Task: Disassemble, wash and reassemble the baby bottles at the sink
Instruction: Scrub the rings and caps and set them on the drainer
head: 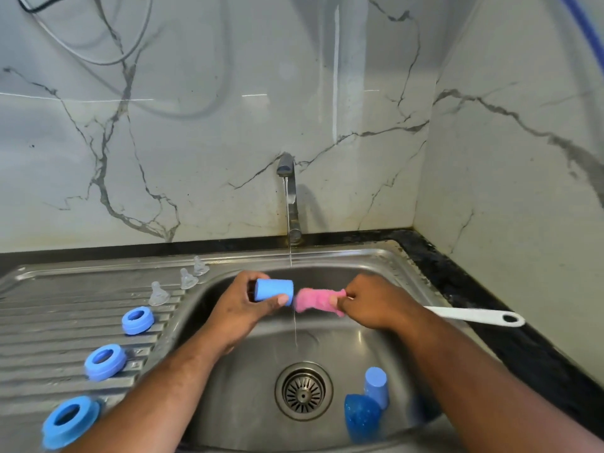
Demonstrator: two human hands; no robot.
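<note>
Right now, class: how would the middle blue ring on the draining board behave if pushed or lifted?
The middle blue ring sits low and wide, so it probably slides rather than tips. Hollow plastic, likely light and stiff. The ridged draining board may snag it.

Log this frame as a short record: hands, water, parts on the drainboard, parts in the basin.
left hand: grips a blue cap sideways over the basin
right hand: pinches the pink sponge brush, head close to the cap
tap: running
drainboard: three blue rings, three clear teats
in basin: second cap, dark blue part, right of the drain
</note>
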